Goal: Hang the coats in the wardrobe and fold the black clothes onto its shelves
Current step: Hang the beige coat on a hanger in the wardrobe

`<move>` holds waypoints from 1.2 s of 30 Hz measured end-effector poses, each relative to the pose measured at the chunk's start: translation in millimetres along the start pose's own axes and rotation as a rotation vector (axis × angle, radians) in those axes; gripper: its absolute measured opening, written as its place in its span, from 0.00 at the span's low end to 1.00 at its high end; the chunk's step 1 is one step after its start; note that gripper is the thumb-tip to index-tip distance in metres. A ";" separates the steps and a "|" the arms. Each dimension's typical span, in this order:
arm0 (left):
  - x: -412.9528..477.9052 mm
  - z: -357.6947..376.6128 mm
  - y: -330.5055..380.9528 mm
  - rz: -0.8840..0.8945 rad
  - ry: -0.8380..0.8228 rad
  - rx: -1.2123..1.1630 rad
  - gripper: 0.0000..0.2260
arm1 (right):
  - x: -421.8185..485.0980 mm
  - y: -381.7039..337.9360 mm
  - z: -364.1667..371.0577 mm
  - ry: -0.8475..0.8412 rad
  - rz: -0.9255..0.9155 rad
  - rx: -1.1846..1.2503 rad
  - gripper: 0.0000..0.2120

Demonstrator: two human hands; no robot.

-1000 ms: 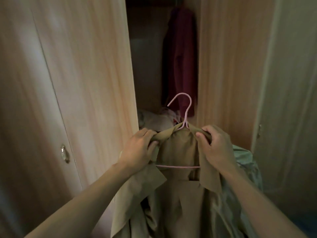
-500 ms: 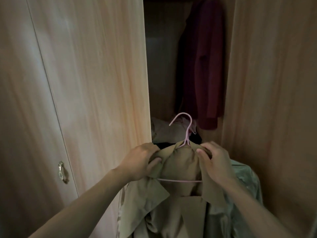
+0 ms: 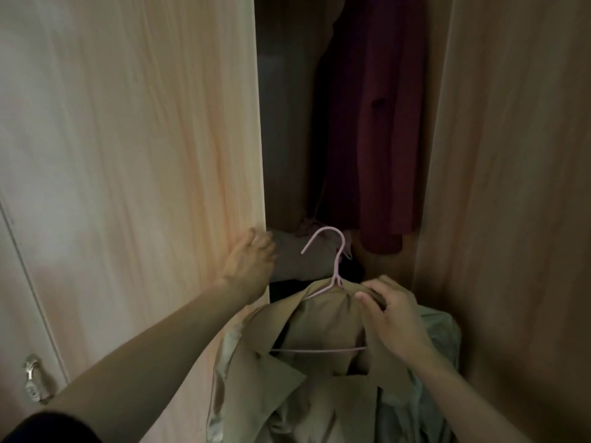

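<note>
A beige trench coat hangs on a pink wire hanger in front of the narrow wardrobe opening. My right hand grips the coat's right shoulder over the hanger and carries it alone. My left hand is off the coat, fingers spread, touching the edge of the left wardrobe door. Inside the wardrobe a dark red coat hangs on the right. Below it lie bunched pale and dark clothes.
The right wardrobe door stands close beside the coat, leaving a tight gap. A metal handle sits on the panel at lower left. A pale green lining shows behind my right hand.
My left hand has let go of the coat's left shoulder and moved up and left to the door edge. The view has come closer to the wardrobe.
</note>
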State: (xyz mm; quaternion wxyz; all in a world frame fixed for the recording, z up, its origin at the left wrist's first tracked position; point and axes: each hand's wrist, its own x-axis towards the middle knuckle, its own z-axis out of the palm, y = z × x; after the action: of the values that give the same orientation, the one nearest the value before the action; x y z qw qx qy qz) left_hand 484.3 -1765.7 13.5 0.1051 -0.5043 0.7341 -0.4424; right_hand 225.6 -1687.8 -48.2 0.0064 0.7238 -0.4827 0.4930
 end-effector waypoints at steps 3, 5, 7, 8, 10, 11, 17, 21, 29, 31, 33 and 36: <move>1.7 -7.1 5.9 -0.004 -0.022 0.011 0.19 | 2.5 2.8 -0.1 -0.009 -0.013 0.005 0.02; -2.8 -18.8 12.2 -0.023 -0.043 0.000 0.18 | -0.3 5.3 -5.2 -0.010 -0.025 0.022 0.02; -13.9 -33.4 18.9 -0.056 -0.064 -0.030 0.17 | -4.0 8.4 -13.0 -0.009 -0.034 0.048 0.02; -22.8 -42.4 22.2 -0.068 -0.069 -0.048 0.17 | -7.1 10.8 -16.9 -0.007 -0.034 0.063 0.02; -43.7 -59.9 29.8 -0.098 -0.060 -0.088 0.17 | -14.6 14.1 -24.5 0.003 -0.046 0.088 0.01; -55.4 -68.6 33.7 -0.119 -0.061 -0.107 0.17 | -18.4 15.1 -28.1 0.005 -0.053 0.105 0.01; -132.1 -114.9 46.5 -0.184 -0.159 -0.186 0.20 | -35.8 2.0 -51.9 -0.009 -0.087 0.196 0.01; -182.4 -139.2 46.8 -0.223 -0.173 -0.222 0.21 | -47.6 -19.4 -58.9 -0.029 -0.107 0.234 0.02; -282.3 -155.7 31.5 -0.288 -0.100 -0.219 0.17 | -79.5 -82.1 -51.0 -0.048 -0.132 0.272 0.02; -306.3 -155.3 27.3 -0.337 -0.115 -0.197 0.19 | -89.9 -103.6 -45.6 -0.051 -0.135 0.285 0.02; -330.6 -154.6 25.6 -0.402 -0.151 -0.164 0.21 | -99.8 -126.3 -39.1 -0.064 -0.155 0.297 0.03; -369.3 -152.7 18.3 -0.494 -0.178 -0.143 0.23 | -115.3 -157.1 -29.0 -0.103 -0.174 0.307 0.04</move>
State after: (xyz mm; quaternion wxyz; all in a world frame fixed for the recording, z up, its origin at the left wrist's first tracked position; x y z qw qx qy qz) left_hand 554.1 -1373.1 -18.6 0.0222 -0.7110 0.6063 -0.3555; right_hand 310.3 -1510.0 -43.0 -0.0864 0.7796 -0.3369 0.5208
